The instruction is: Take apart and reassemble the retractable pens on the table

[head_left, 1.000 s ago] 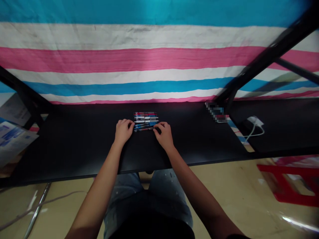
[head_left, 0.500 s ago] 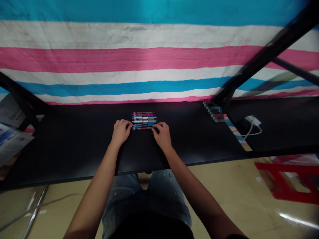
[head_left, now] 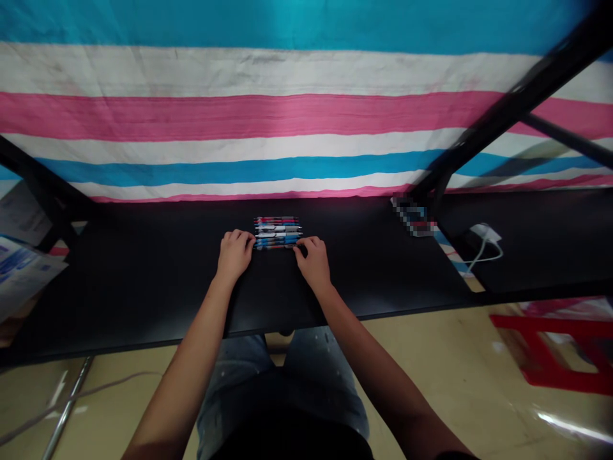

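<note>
Black tabletop [head_left: 383,275], pens [head_left: 278,232] between hands [head_left: 234,255] [head_left: 314,260], well behind front edge [head_left: 412,312]

Black tabletop [head_left: 143,275] | pens [head_left: 278,235] laid side by side, mid-table | pixelated item [head_left: 416,220] near far right corner

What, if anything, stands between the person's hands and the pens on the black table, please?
Nothing visible does: the left hand is at the left ends of the nearest pens, and the right hand at their right ends.
</note>
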Available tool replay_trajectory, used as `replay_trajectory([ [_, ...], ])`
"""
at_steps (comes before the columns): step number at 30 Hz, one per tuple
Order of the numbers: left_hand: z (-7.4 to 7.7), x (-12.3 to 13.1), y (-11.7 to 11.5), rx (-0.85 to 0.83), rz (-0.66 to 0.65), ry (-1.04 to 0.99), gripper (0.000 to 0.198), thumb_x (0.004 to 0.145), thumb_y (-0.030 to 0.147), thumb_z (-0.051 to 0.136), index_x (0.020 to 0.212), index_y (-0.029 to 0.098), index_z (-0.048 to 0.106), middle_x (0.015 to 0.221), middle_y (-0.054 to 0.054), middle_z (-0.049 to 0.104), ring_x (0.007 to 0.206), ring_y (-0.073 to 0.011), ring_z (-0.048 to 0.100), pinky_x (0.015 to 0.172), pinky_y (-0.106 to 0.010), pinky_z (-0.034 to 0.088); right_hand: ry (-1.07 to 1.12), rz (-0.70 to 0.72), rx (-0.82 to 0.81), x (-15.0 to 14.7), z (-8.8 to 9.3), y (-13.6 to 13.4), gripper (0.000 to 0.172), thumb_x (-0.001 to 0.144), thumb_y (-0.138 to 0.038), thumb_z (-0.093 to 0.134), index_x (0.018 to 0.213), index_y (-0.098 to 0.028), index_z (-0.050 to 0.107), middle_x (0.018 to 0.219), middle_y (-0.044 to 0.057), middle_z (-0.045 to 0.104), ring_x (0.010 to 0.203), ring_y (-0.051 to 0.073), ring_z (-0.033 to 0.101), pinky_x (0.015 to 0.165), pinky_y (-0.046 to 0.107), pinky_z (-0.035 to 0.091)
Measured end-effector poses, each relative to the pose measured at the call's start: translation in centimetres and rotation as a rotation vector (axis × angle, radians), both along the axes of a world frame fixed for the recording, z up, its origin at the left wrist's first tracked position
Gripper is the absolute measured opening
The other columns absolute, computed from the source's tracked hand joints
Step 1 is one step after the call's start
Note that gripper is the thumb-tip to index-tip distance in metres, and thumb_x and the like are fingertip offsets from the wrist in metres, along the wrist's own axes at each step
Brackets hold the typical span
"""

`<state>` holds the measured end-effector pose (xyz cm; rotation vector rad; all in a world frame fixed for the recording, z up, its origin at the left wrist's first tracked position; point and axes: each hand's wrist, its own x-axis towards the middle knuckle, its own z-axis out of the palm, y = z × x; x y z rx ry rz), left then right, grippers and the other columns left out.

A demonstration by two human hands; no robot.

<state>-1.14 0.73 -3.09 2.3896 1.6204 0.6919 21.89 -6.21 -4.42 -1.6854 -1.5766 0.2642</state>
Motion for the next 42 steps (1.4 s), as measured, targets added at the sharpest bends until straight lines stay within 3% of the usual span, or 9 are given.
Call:
replay_trajectory([
  [10, 0.7, 0.2, -0.5, 0.011, 0.034, -0.165, 0.014, 0.099, 0.028, 0.051, 0.099, 0.021, 0.063, 0.103, -0.009, 0.065, 0.101, -0.0278, 0.058, 0.096, -0.042, 0.047, -0.023, -0.036, -0.011, -0.2, 0.1, 0.3, 0.014, 0.094, -0.028, 0.056, 0.098, -0.021, 0.068, 0.101, 0.011, 0.062, 0.101, 0.029, 0.056, 0.091, 0.044, 0.048],
  [15, 1.0, 0.5, -1.2, 0.028, -0.042, -0.193, 0.02, 0.091, 0.033, 0.067, 0.107, 0.021, 0.064, 0.117, -0.01, 0.063, 0.111, -0.029, 0.057, 0.103, -0.044, 0.044, -0.039, -0.062, -0.003, -0.5, 0.4, 0.3, 0.014, 0.093, -0.026, 0.057, 0.098, -0.019, 0.068, 0.102, 0.012, 0.061, 0.1, 0.028, 0.056, 0.091, 0.042, 0.048],
  [21, 1.0, 0.3, -1.4, 0.044, -0.103, -0.21, 0.031, 0.079, 0.037, 0.083, 0.1, 0.022, 0.066, 0.118, -0.009, 0.061, 0.114, -0.0308, 0.055, 0.104, -0.046, 0.045, -0.08, -0.078, 0.0, -0.8, 0.5, 0.1, 0.015, 0.093, -0.026, 0.057, 0.099, -0.018, 0.069, 0.102, 0.013, 0.06, 0.099, 0.028, 0.056, 0.091, 0.043, 0.048],
  [25, 0.6, 0.1, -1.1, 0.067, -0.096, -0.238, 0.015, 0.084, 0.03, 0.077, 0.091, 0.021, 0.068, 0.116, -0.01, 0.061, 0.112, -0.0298, 0.055, 0.102, -0.046, 0.046, -0.071, -0.079, 0.012, -0.7, 0.3, 0.2, 0.016, 0.093, -0.026, 0.057, 0.099, -0.018, 0.069, 0.103, 0.013, 0.06, 0.1, 0.029, 0.056, 0.092, 0.044, 0.049],
  [29, 0.3, 0.1, -0.9, 0.075, -0.088, -0.232, 0.011, 0.086, 0.031, 0.074, 0.087, 0.022, 0.068, 0.113, -0.01, 0.063, 0.109, -0.0302, 0.056, 0.1, -0.047, 0.047, -0.057, -0.077, 0.017, -0.6, 0.2, 0.2, 0.018, 0.094, -0.028, 0.057, 0.101, -0.018, 0.069, 0.103, 0.013, 0.06, 0.101, 0.029, 0.057, 0.093, 0.044, 0.05],
  [34, 0.3, 1.4, -1.6, 0.076, -0.056, -0.349, 0.013, 0.089, 0.033, 0.07, 0.092, 0.021, 0.067, 0.113, -0.011, 0.064, 0.11, -0.0295, 0.06, 0.102, -0.047, 0.048, 0.041, -0.085, 0.074, -0.9, -0.1, 0.2, 0.038, 0.093, -0.032, 0.057, 0.128, -0.016, 0.062, 0.125, 0.018, 0.059, 0.119, 0.031, 0.056, 0.105, 0.05, 0.047],
  [39, 0.1, 3.4, -2.3, 0.082, 0.047, -0.535, 0.027, 0.098, 0.038, 0.056, 0.115, 0.017, 0.061, 0.144, -0.02, 0.053, 0.14, -0.0325, 0.046, 0.118, -0.051, 0.034, 0.201, -0.079, 0.07, -0.8, -0.6, 1.3, 0.048, 0.096, -0.041, 0.054, 0.136, -0.016, 0.058, 0.151, 0.02, 0.047, 0.142, 0.031, 0.045, 0.117, 0.052, 0.038],
  [42, -0.1, 3.7, -1.4, 0.024, 0.119, -0.655, 0.035, 0.101, 0.045, 0.049, 0.121, 0.017, 0.058, 0.15, -0.021, 0.05, 0.142, -0.032, 0.046, 0.119, -0.05, 0.033, 0.318, -0.119, 0.076, -0.2, -0.8, 3.3, 0.052, 0.096, -0.05, 0.051, 0.134, -0.015, 0.061, 0.152, 0.02, 0.049, 0.145, 0.031, 0.043, 0.119, 0.053, 0.035],
])
